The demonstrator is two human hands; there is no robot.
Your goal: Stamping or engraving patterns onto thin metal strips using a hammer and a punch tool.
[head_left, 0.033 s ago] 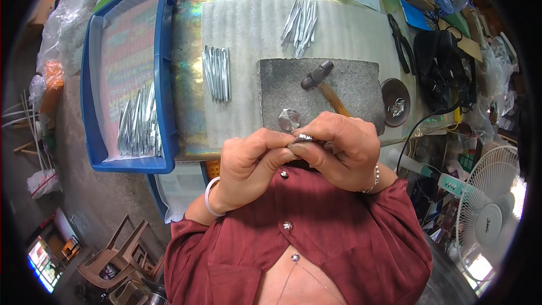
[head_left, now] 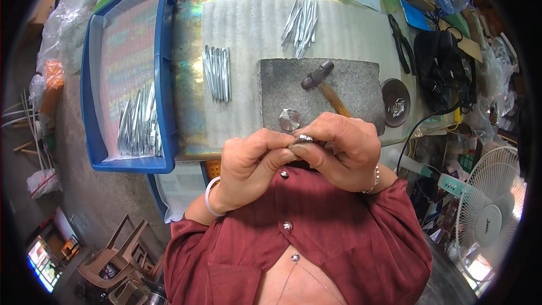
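Note:
My left hand [head_left: 254,161] and my right hand [head_left: 344,149] meet in front of my chest, thumbs and fingertips pinched together. A small shiny metal piece [head_left: 304,138] shows between the fingers of both hands; its full shape is hidden. Just beyond the fingertips a round faceted metal disc [head_left: 289,119] rests on a grey stone block [head_left: 276,87]. A hammer [head_left: 327,87] lies on the same block, its wooden handle running toward my right hand and partly hidden by it.
Slim silvery metal strips [head_left: 217,74] lie in a bundle on white foam sheeting [head_left: 243,28], with another bundle [head_left: 300,27] farther back. A blue tray [head_left: 165,79] at left holds more strips. Rightward are a round dish [head_left: 389,107] of small metal bits, black-handled pliers [head_left: 402,45] and a fan [head_left: 488,214].

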